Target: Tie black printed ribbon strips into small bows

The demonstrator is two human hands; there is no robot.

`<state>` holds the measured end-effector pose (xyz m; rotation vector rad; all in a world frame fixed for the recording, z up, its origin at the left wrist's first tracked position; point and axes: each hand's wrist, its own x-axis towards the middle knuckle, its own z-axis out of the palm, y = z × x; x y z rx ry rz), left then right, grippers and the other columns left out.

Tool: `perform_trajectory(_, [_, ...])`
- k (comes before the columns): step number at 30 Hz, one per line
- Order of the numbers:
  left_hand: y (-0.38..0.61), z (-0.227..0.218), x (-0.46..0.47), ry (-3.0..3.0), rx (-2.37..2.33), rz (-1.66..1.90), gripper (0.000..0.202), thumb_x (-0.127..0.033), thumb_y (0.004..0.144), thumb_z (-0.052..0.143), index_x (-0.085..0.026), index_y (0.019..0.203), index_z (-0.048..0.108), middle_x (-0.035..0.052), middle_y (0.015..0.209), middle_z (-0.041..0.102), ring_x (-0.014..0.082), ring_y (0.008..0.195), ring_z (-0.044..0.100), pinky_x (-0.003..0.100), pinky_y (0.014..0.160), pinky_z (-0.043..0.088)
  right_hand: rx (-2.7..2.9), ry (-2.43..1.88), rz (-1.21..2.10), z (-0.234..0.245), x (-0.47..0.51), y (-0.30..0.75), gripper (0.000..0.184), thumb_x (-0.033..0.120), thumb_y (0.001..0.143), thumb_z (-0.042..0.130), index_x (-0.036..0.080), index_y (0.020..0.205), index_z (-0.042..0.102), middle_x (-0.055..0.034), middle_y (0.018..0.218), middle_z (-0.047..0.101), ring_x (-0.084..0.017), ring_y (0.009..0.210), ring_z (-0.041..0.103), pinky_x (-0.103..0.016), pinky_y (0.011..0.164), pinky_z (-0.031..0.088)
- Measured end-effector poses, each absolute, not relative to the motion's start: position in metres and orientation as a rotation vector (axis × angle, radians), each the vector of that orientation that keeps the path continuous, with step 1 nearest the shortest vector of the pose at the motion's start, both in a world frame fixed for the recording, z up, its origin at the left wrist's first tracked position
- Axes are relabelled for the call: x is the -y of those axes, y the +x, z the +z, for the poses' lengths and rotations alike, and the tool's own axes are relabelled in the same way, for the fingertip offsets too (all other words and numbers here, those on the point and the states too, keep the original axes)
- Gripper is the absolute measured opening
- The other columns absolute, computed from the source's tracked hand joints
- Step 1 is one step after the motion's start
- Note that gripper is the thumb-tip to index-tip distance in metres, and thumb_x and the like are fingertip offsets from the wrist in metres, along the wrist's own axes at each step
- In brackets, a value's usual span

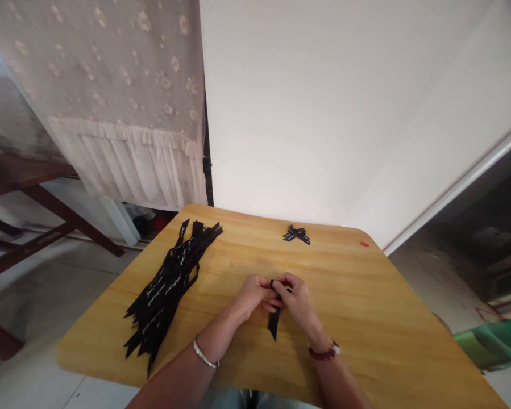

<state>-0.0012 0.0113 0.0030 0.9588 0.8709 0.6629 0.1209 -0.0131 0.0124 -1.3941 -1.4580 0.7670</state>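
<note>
A black ribbon (274, 325) is pinched between my two hands above the middle of the table, one pointed end hanging toward me. My left hand (257, 294) is closed on it from the left. From the right, my right hand (296, 300) grips the same ribbon, thumb and fingers together. The part between the fingers is mostly hidden. Farther back lies a tied black bow (296, 233) with white lettering. To the left is a pile of black ribbon strips (170, 289) with white writing and slanted ends.
The wooden table (349, 352) has rounded corners and stands against a white wall (289, 113). A small red object (364, 244) lies near its far right corner. A lace curtain (131, 113) hangs at the left, near dark wooden furniture (63, 210). A green bag (494, 345) is at the right.
</note>
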Motion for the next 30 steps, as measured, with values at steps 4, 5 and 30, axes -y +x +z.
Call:
perform_trajectory(4, [-0.0017, 0.0026, -0.0117, 0.965, -0.871, 0.638, 0.019, -0.017, 0.055, 0.062, -0.008, 0.072, 0.065, 0.0069, 0.061, 0.065, 0.0189, 0.059, 0.063, 0.023, 0.045, 0.047, 1.48, -1.373, 0.751, 0.0119, 0.0132, 0.1208, 0.014, 0.024, 0.071, 0.049, 0.018, 0.059, 0.05, 0.0023, 0.055, 0.052, -0.012, 0.053, 0.049, -0.02, 0.05, 0.037])
perform_trajectory(5, [-0.0017, 0.0027, -0.0117, 0.967, -0.872, 0.634, 0.019, -0.017, 0.055, 0.062, -0.008, 0.072, 0.064, 0.0069, 0.061, 0.065, 0.019, 0.059, 0.063, 0.023, 0.045, 0.047, 1.489, -1.37, 0.747, 0.0117, 0.0133, 0.1206, 0.014, 0.024, 0.072, 0.048, 0.018, 0.059, 0.05, 0.0025, 0.055, 0.051, -0.012, 0.052, 0.049, -0.02, 0.05, 0.037])
perform_trajectory(30, [-0.003, 0.0096, -0.0153, 0.765, -0.872, 0.868, 0.007, -0.011, 0.063, 0.063, -0.007, 0.068, 0.062, 0.0109, 0.072, 0.068, 0.0196, 0.067, 0.065, 0.02, 0.05, 0.051, 1.092, -1.328, 0.951, 0.0083, 0.0107, 0.1221, 0.044, 0.056, 0.072, 0.043, 0.015, 0.059, 0.052, -0.0018, 0.055, 0.053, -0.013, 0.052, 0.049, -0.024, 0.049, 0.039])
